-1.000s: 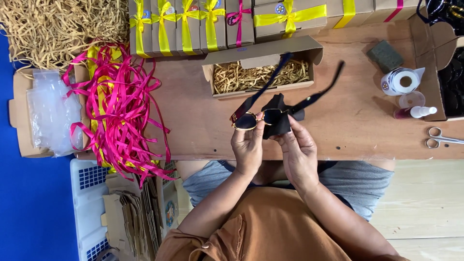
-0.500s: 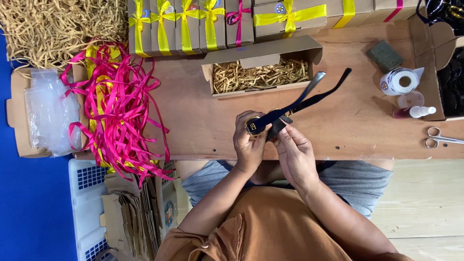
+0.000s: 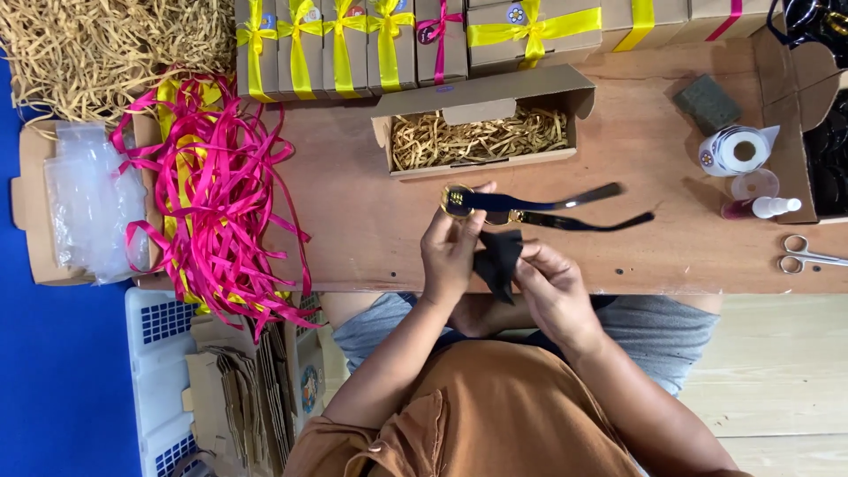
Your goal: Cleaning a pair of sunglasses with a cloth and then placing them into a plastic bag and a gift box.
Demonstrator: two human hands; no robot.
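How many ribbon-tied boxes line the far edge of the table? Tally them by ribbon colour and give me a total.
Boxes tied with yellow ribbon: 6
Boxes tied with pink ribbon: 2
Total: 8

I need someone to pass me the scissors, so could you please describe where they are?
Follow the wooden table to its right end. Below the white tape roll and the small spray bottle, the scissors lie flat near the front edge, the only metal tool there.
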